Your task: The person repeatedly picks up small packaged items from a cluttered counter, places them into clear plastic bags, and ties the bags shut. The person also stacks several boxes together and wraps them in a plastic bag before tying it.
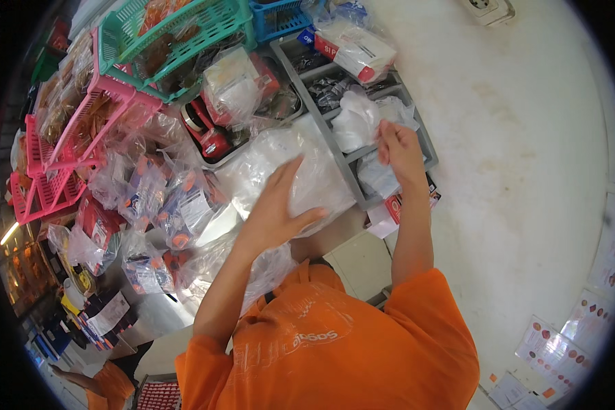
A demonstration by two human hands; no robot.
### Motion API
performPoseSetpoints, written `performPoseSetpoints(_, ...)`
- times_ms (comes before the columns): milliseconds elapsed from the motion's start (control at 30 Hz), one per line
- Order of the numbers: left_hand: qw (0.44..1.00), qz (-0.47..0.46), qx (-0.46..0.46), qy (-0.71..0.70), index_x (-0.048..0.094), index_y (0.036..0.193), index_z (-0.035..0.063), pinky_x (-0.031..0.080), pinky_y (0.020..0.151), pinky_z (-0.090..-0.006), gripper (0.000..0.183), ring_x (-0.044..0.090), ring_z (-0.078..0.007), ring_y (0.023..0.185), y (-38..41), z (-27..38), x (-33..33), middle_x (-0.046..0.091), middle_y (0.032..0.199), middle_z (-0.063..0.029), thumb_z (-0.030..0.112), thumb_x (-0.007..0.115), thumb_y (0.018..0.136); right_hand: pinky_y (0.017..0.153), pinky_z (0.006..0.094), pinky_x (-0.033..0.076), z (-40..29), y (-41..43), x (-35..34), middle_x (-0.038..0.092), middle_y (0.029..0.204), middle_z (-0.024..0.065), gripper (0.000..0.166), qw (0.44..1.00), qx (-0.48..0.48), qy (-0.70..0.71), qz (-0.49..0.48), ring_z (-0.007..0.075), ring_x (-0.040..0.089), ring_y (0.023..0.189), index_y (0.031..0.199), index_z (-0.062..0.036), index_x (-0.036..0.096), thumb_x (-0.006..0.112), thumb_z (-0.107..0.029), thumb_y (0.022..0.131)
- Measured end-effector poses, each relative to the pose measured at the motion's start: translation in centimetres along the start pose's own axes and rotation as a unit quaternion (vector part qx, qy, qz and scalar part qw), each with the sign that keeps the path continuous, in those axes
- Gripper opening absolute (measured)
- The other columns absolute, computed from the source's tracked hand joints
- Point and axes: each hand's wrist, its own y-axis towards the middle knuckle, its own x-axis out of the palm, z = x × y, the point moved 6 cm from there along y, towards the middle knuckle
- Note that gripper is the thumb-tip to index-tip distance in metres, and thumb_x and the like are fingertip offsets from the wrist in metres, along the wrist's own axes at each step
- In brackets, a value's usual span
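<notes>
My left hand (275, 211) is spread, thumb and fingers apart, above a stack of clear plastic bags (266, 154) on a metal counter. I cannot tell whether it touches them. At a grey divided organizer (333, 146), my right hand (401, 154) has its fingers curled at the edge of a compartment. White plastic bags (356, 120) lie bunched beside those fingertips. Folded pale plastic bags (376, 174) fill the compartment below them. Whether the right fingers pinch a bag is hidden.
A red tape dispenser (212, 141) sits in a tray. Pink baskets (56, 177) and a green basket (184, 56) hold bagged food. Several wrapped parcels (184, 205) crowd the counter's left. A pale wall (502, 154) stands at right. Another person's orange sleeve (114, 384) shows lower left.
</notes>
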Motion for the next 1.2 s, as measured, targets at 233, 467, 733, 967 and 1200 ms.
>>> performPoseSetpoints(233,0.972,-0.103,-0.008,-0.212,0.064,0.093,-0.0027,0.050,0.074,-0.0320,0.031,0.062,-0.0196,0.078,5.7,0.3,4.3,0.064,0.081,-0.0117,0.021,0.077,0.078,0.043,0.0237,0.028,-2.9,-5.7,3.4,0.039,0.051,-0.0026,0.032,0.927,0.140,0.340,-0.076,0.0077,0.036,0.044,0.081,-0.0060,0.054,0.052,-0.033,0.098)
performPoseSetpoints(467,0.926,0.051,-0.202,-0.315,0.063,0.078,0.0032,0.049,0.063,-0.0269,0.015,0.059,-0.0082,0.067,0.2,-4.9,-1.6,0.060,0.065,0.0005,0.015,0.070,0.084,0.052,0.0298,0.041,4.1,0.2,4.9,0.051,0.062,0.0036,0.031,0.946,0.105,0.308,-0.006,0.0171,0.049,0.054,0.084,-0.0049,0.055,0.057,-0.034,0.094)
performPoseSetpoints(733,0.987,0.059,-0.001,0.151,0.063,0.081,0.0033,0.052,0.074,-0.0362,0.013,0.062,-0.0318,0.089,-14.0,-7.1,-4.3,0.066,0.094,-0.0109,0.002,0.066,0.068,0.068,0.0411,0.050,10.0,6.7,3.9,0.065,0.074,0.0157,0.031,0.880,-0.086,-0.447,0.137,0.0321,0.064,0.071,0.099,0.0001,0.065,0.070,-0.024,0.080)
performPoseSetpoints(967,0.819,-0.263,-0.338,0.383,0.055,0.117,0.0000,0.048,0.091,-0.0443,0.049,0.055,-0.0404,0.109,-31.2,-17.6,-2.0,0.058,0.115,-0.0256,0.030,0.070,0.081,0.066,0.0339,0.049,0.9,2.3,-1.3,0.069,0.083,0.0130,0.020,0.951,-0.143,-0.206,0.182,0.0191,0.064,0.072,0.087,0.0002,0.063,0.059,-0.019,0.091)
performPoseSetpoints(1200,0.977,0.008,-0.188,-0.105,0.049,0.127,-0.0038,0.047,0.092,-0.0386,0.055,0.059,-0.0320,0.108,-13.4,-2.8,-4.3,0.062,0.116,-0.0172,0.022,0.069,0.083,0.093,0.0365,0.045,-5.4,-9.6,9.9,0.065,0.110,0.0153,0.021,0.965,-0.252,-0.058,-0.036,0.0261,0.061,0.102,0.101,-0.0018,0.058,0.049,-0.021,0.097)
